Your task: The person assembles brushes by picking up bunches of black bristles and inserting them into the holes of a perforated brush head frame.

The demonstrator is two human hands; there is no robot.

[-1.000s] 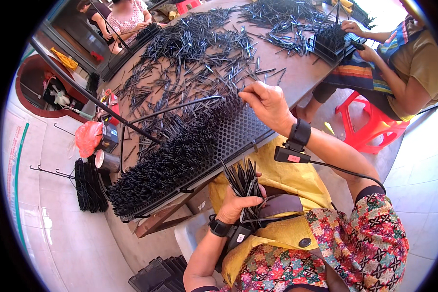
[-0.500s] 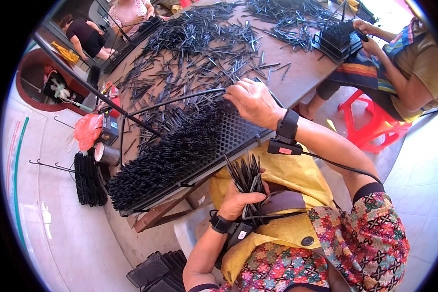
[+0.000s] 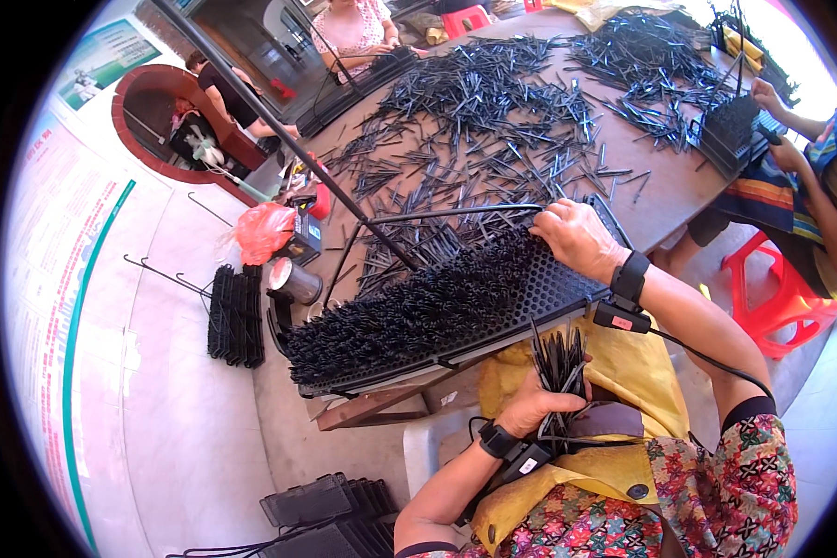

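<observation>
Black perforated tray [image 3: 564,282]: lying slantwise along the near edge of the tabletop [image 3: 657,197], within reach of both hands.
Tufted part [image 3: 409,312]: packed densely with upright black strips from the left end to well past the middle; seemingly filled there.
Bare holes [image 3: 538,296]: left mainly toward the right end, plus a narrow band along the near edge; judged the smaller share.
Right hand [image 3: 575,238]: curled over the boundary between tufts and bare holes, fingertips drawn together; any strip between them too hidden to make out.
Left hand [image 3: 536,405]: wrapped around a bundle of black strips [image 3: 560,358], thumb across, just below the tray; strips plainly not yet used up.
Loose strips [image 3: 474,82]: heaped and scattered across the tabletop beyond, apparently ample.
Bent black rod [image 3: 448,213]: stretched just behind the tufts.
Co-worker's tray [image 3: 727,132]: at the far right, also tufted.
Floor stack [image 3: 330,507]: dark panels near the lower left, details unclear.
</observation>
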